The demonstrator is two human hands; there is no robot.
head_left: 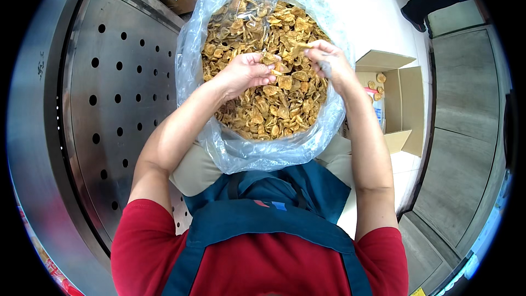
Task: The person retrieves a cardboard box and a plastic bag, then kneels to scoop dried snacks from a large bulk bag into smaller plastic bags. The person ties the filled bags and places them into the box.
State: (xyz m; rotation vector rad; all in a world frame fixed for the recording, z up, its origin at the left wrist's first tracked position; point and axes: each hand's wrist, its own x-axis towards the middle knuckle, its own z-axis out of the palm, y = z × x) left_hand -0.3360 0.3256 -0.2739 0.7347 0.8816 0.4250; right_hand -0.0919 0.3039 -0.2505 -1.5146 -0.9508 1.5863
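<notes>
A large clear plastic bag, its mouth spread wide, holds a heap of brown dried slices that look like dried root or fruit. Over the left part of the heap, my left hand pinches a few of these slices between thumb and fingers. My right hand is raised over the right part, with one thin dried slice at its fingertips. Something grey, perhaps a finger covering, shows on the right hand. The two hands are apart from each other.
To the right on the tiled floor stands an open cardboard box with several slices inside. A perforated stainless steel panel flanks me on the left. Grey cabinets line the right side. Another person's legs appear at the upper right.
</notes>
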